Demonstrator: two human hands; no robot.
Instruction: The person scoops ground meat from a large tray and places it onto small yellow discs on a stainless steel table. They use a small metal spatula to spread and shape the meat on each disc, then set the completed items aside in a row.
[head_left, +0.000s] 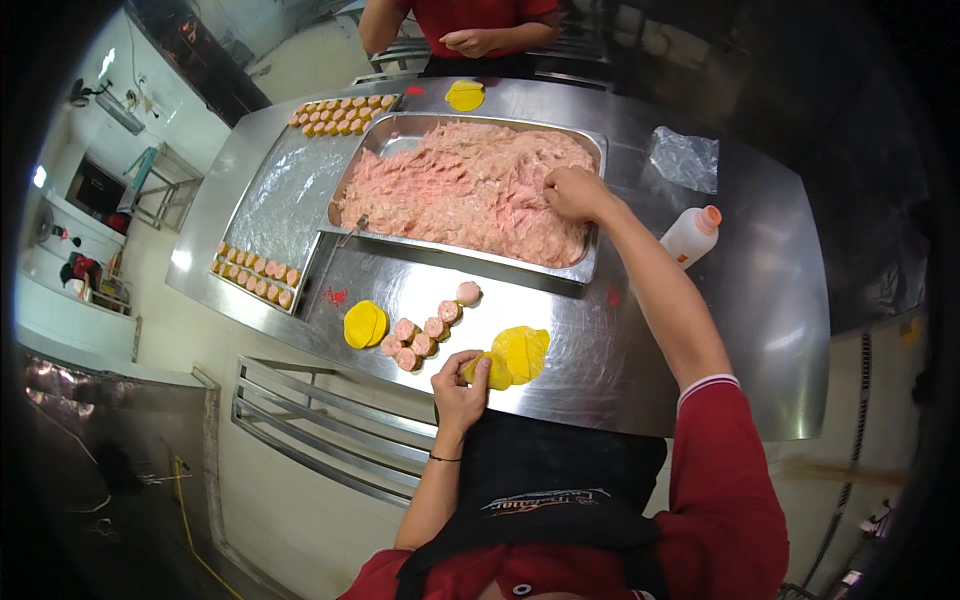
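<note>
In my left hand (461,392), at the table's near edge, is a round yellow dumpling wrapper (487,371), gripped between thumb and fingers and slightly cupped. Beside it lies a stack of yellow wrappers (524,353). My right hand (576,195) reaches over the right part of a deep metal tray (462,250) and touches the pale pink minced meat filling (465,180). Its fingers are curled closed; what they hold, if anything, is hidden. Several filled dumplings with pink tops (423,344) stand left of my left hand, next to another wrapper stack (365,324).
A flat tray (285,190) at left carries rows of dumplings at both ends. A spoon-like utensil (352,231) rests on the meat tray's rim. A white bottle (692,236) and a plastic bag (685,159) lie at right. Across the table (760,300) stands another person (470,35), beyond more wrappers (464,95).
</note>
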